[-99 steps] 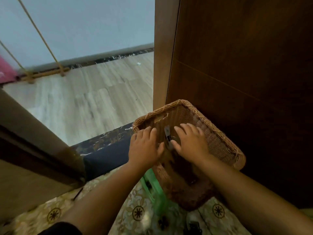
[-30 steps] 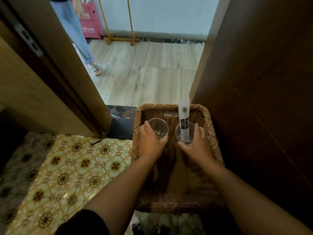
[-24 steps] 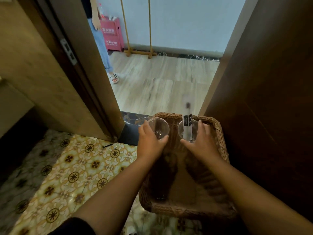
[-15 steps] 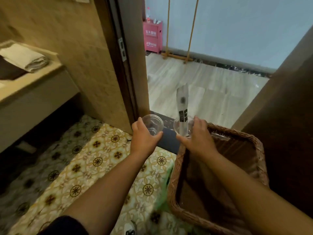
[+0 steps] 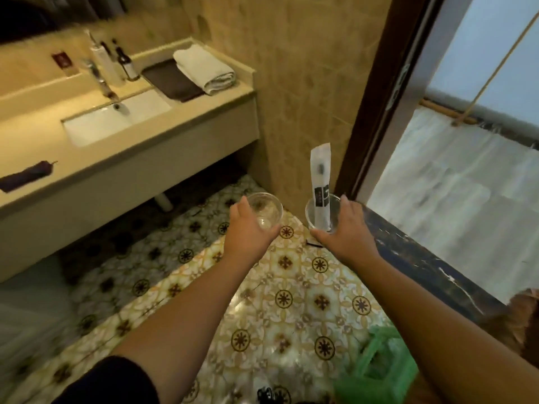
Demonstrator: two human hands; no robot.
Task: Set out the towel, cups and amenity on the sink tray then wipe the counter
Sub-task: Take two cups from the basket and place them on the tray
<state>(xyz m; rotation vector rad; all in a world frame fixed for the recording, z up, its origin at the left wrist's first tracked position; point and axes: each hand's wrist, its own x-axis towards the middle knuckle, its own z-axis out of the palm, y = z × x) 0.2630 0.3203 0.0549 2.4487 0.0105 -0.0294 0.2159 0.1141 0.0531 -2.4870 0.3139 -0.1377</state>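
Observation:
My left hand [image 5: 248,231] grips an empty clear plastic cup [image 5: 267,209] in mid-air over the tiled floor. My right hand [image 5: 345,231] grips a second clear cup [image 5: 315,212] with a white wrapped amenity packet [image 5: 320,173] standing upright in it. At upper left, on the beige counter [image 5: 163,123], lies a dark tray [image 5: 170,80] with a folded white towel [image 5: 204,68] on its right side. A dark folded cloth [image 5: 27,175] lies on the counter's near left.
A white sink [image 5: 96,123] with a faucet [image 5: 102,83] and pump bottles [image 5: 125,64] sits left of the tray. The open doorway [image 5: 455,176] is on the right, a wicker basket's corner [image 5: 525,319] and a green plastic bag [image 5: 376,371] at lower right.
Both hands lifted the cups and the amenity packet out of the wicker basket. My view swung left from the doorway to the sink counter, and the hands now hang over the floor.

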